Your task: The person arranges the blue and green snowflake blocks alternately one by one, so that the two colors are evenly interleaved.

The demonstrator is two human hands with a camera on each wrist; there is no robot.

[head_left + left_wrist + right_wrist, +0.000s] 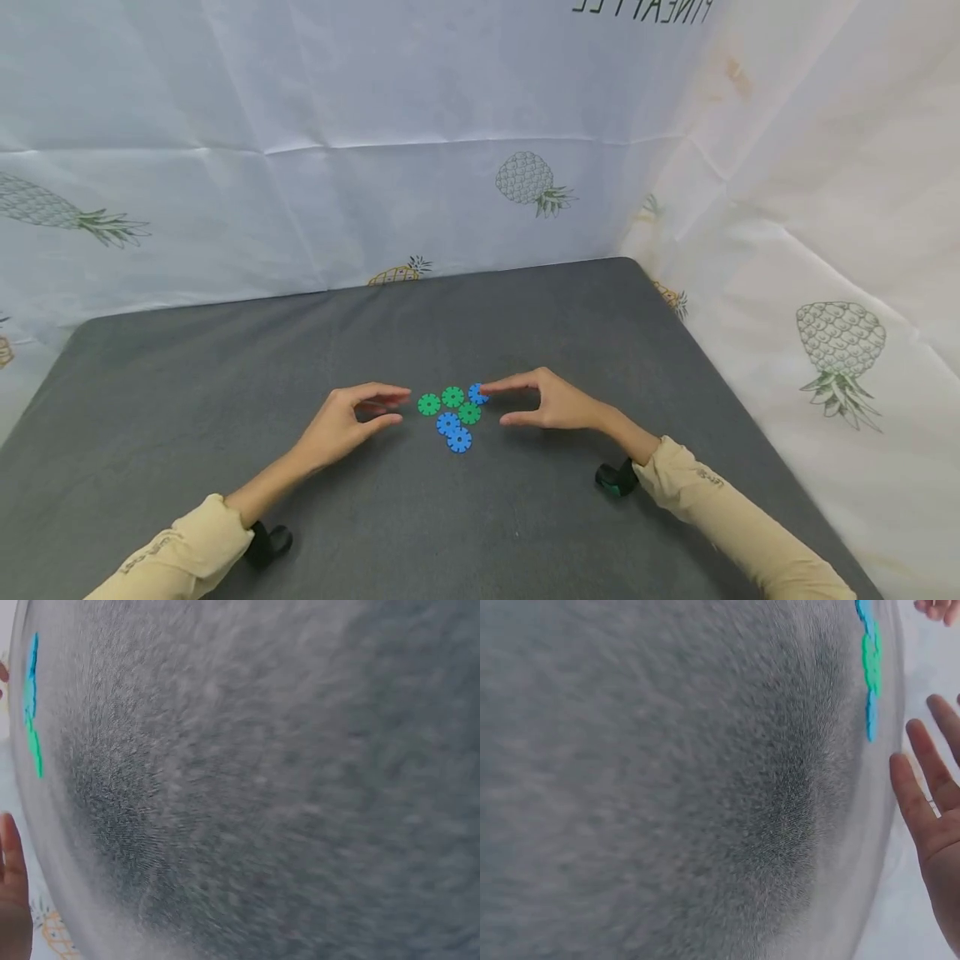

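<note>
Several flat notched plastic discs lie grouped on the grey cloth. Three are green, among them the leftmost disc (429, 404), and three are blue, two of which (453, 432) overlap at the near side. To the left of the group, my left hand (345, 423) holds nothing, its fingers extended toward the green disc and its thumb apart below them. From the other side my right hand (553, 403) reaches in, thumb and fingers spread. Its index fingertip overlaps the far-right blue disc (476, 394) in the head view. In the right wrist view the fingers (911, 787) look straight and spread.
A grey cloth (225, 392) covers the table, with rounded far corners. White curtains printed with pineapples (525, 177) hang behind it and along the right side (840, 250). Black wrist straps (617, 478) show at both sleeves.
</note>
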